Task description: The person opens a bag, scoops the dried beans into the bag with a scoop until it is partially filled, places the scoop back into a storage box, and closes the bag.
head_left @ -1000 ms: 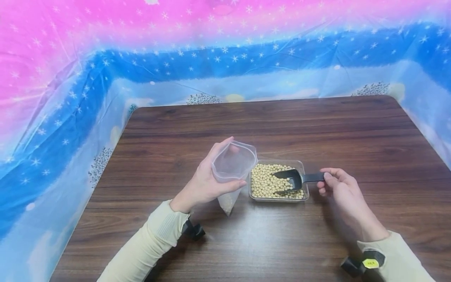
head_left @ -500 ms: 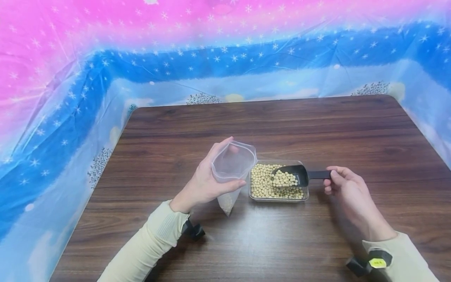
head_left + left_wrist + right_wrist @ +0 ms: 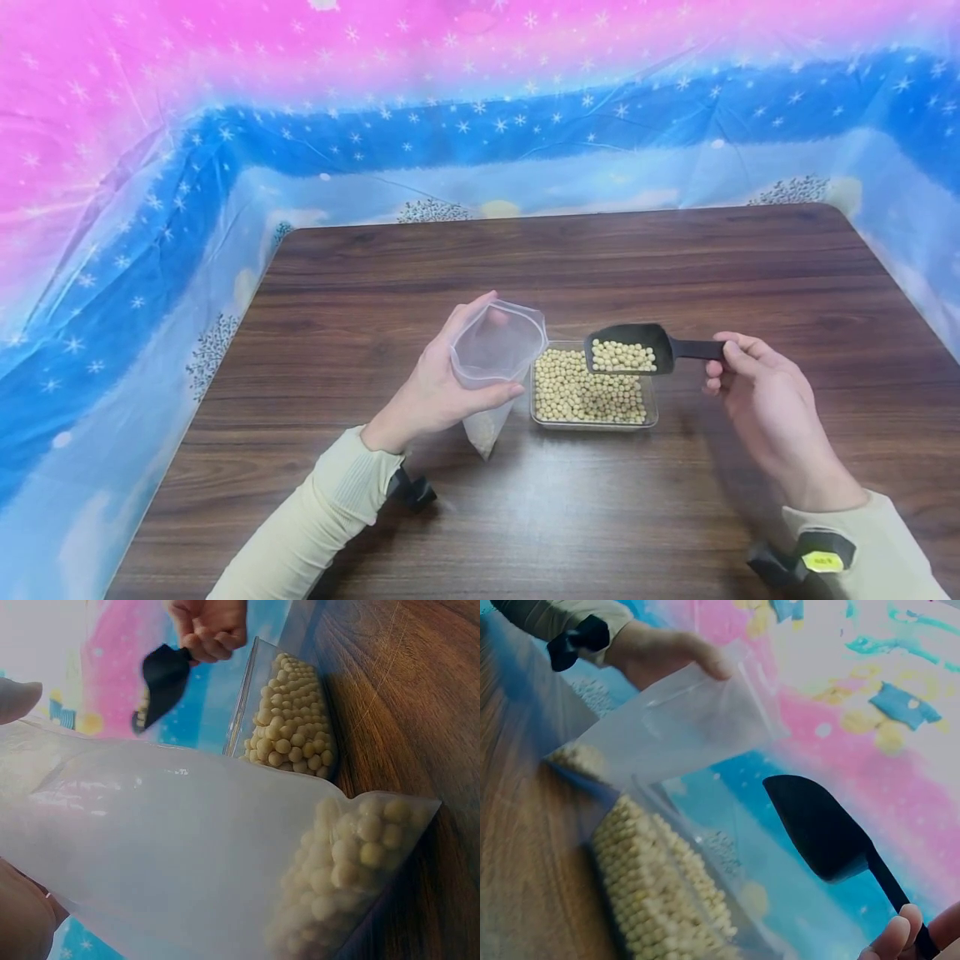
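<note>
My left hand (image 3: 438, 379) holds a translucent zip bag (image 3: 498, 346) by its top, thumb on the near side and fingers behind, its mouth spread wide. Soybeans (image 3: 337, 862) fill the bag's bottom corner, which is down at the table. Right of the bag stands a clear rectangular container (image 3: 592, 427) full of more soybeans (image 3: 581, 392). My right hand (image 3: 772, 408) pinches the handle end of a black scoop (image 3: 667, 346), which is raised over the container's back right part. A load of soybeans (image 3: 624, 357) lies in the scoop, held about level.
Everything stands on a dark brown wooden table (image 3: 420, 267). Behind it and along the sides hangs a pink and blue cloth (image 3: 480, 125) with snowflakes. Black cameras (image 3: 412, 489) are strapped at both wrists.
The scoop has come up out of the soybeans in the container, loaded, and moved a little right and away from me with my right hand. My left hand and the bag have stayed put.
</note>
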The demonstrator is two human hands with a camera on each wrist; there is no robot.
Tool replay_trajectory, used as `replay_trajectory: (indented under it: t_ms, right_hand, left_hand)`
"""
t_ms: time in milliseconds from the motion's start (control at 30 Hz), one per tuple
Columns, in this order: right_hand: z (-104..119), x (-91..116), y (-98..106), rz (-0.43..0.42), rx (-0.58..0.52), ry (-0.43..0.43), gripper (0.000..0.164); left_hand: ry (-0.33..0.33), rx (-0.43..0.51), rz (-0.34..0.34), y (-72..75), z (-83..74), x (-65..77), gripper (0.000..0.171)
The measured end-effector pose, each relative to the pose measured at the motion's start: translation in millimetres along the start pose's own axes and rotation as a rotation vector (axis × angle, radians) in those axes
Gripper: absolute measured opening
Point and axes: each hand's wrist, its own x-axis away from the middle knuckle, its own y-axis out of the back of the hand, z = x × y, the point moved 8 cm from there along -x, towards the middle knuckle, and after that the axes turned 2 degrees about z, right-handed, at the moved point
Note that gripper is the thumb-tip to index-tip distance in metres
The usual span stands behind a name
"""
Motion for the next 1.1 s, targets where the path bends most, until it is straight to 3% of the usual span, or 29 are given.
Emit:
replay_trajectory:
  t_ms: [267,967,1100]
  right_hand:
    - [18.3,0.0,-16.0,0.029,-0.102,0.033,0.014]
    - [38.5,-1.1,-73.3,0.128,-0.156,0.077,0.018]
    - [37.8,0.1,-85.2,0.141,-0.116,0.088,0.018]
  left_hand:
    - [-0.002,-0.020,0.002,0.2,-2.1,0.3,0.095]
    - [0.001,-0.010,0.008,-0.8,-2.2,0.2,0.096]
    - [0.014,-0.003,0.011,-1.2,-1.2,0.6,0.096]
